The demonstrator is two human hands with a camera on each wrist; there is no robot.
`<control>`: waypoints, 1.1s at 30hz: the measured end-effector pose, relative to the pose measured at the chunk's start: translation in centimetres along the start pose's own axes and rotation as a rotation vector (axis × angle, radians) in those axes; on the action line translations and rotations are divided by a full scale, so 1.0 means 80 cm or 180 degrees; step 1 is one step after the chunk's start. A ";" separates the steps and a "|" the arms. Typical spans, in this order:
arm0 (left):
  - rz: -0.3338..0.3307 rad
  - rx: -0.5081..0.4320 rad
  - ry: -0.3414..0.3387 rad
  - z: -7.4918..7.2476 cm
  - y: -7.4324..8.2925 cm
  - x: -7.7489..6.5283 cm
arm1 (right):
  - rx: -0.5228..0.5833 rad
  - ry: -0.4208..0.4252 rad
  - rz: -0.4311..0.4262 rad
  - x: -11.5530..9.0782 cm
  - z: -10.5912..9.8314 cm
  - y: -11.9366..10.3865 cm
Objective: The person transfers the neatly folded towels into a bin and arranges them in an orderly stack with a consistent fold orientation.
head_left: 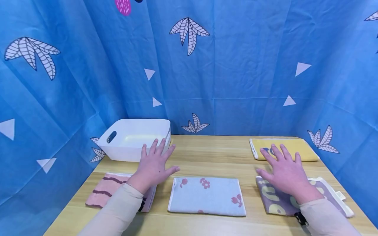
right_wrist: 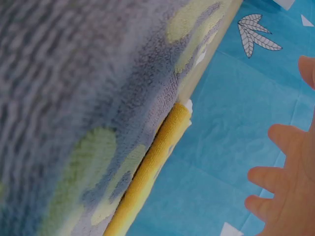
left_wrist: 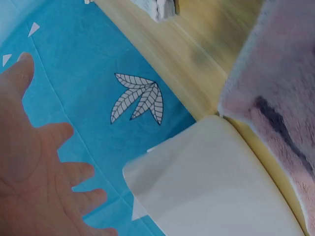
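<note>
With fingers spread, my left hand (head_left: pixel 152 167) is held over the table, between the white bin (head_left: pixel 121 153) and a folded pink striped towel (head_left: pixel 104 190). It holds nothing. My right hand (head_left: pixel 284 172), also spread and holding nothing, overlaps a folded purple towel with pale letters (head_left: pixel 273 200) in the head view. Beyond its fingertips lies a folded yellow towel (head_left: pixel 290 150). A folded white towel with pink flowers (head_left: pixel 206 196) lies flat between the two hands. In the left wrist view the pink towel (left_wrist: pixel 275 93) shows beside the bin (left_wrist: pixel 211 182).
The wooden table (head_left: pixel 206 154) runs back to a blue curtain (head_left: pixel 236 65) printed with leaves and triangles, which also hangs along both sides. The bin stands at the table's back left, with a handle hole in its side. A small white tag (head_left: pixel 340 195) sticks out from the purple towel.
</note>
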State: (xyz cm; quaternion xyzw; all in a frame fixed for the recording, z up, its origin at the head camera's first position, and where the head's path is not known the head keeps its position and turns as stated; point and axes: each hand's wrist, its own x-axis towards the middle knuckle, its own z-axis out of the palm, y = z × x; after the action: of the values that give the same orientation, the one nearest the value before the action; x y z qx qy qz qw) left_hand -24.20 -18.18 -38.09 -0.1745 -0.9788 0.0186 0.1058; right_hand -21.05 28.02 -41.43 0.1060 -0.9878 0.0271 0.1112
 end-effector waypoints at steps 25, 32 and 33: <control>-0.0329 -0.0294 -0.0195 0.017 -0.099 0.000 | 0.0120 -0.0048 0.0118 -0.010 0.006 0.010; -0.0385 -0.0381 -0.0177 0.018 -0.124 -0.002 | 0.0120 -0.0023 0.0140 -0.010 0.008 0.012; -0.0386 -0.0392 -0.0169 0.018 -0.128 -0.002 | 0.0125 -0.0026 0.0140 -0.010 0.008 0.012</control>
State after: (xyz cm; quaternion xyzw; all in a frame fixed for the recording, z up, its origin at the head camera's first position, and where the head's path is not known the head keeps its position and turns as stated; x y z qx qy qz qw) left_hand -27.86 -27.82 -38.80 -0.1205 -0.9893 -0.0436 0.0698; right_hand -20.62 29.07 -42.30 0.0865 -0.9896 0.0485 0.1045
